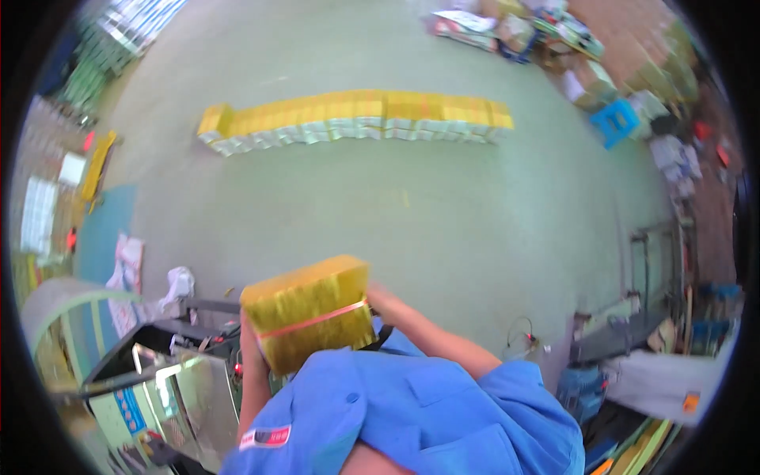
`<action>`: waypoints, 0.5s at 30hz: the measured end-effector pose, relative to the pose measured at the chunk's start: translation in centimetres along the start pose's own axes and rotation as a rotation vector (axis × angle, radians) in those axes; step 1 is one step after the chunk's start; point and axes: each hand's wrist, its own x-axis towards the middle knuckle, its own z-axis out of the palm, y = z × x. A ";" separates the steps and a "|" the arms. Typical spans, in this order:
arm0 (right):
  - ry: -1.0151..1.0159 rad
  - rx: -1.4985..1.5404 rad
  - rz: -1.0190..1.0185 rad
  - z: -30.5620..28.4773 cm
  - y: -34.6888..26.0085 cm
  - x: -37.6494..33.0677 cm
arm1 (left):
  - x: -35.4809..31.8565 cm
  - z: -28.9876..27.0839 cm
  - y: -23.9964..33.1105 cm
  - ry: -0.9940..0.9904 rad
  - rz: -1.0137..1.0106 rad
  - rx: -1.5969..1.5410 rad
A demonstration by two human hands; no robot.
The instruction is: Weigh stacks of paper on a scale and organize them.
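Held up in front of my chest is a thick, block-shaped gold bundle with a pink strap around it. My left hand supports its left side, with the fingers mostly out of sight. My right hand grips it at the right side, partly hidden by the bundle. Further off, a long row of similar yellow-topped bundles with pale sides lies across the floor, stacked in layers at places.
A machine with shiny panels stands close by my left side. At the far right are a blue stool and piled cartons. A metal frame stands along the right. A yellow-framed object sits at the far left.
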 end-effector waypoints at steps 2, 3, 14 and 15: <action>0.083 0.025 0.075 -1.5 -2.5 0.8 | 4.0 0.6 0.2 -0.040 0.030 -0.031; 0.120 0.025 0.084 -2.4 -3.5 1.9 | 6.5 1.1 0.2 -0.058 0.028 -0.004; 0.092 -0.289 -0.195 -4.3 -17.5 20.0 | 24.7 3.7 5.1 0.057 -0.103 -0.112; 0.101 -0.412 -0.167 -4.2 -20.7 22.9 | 28.1 4.1 6.0 0.059 -0.066 -0.150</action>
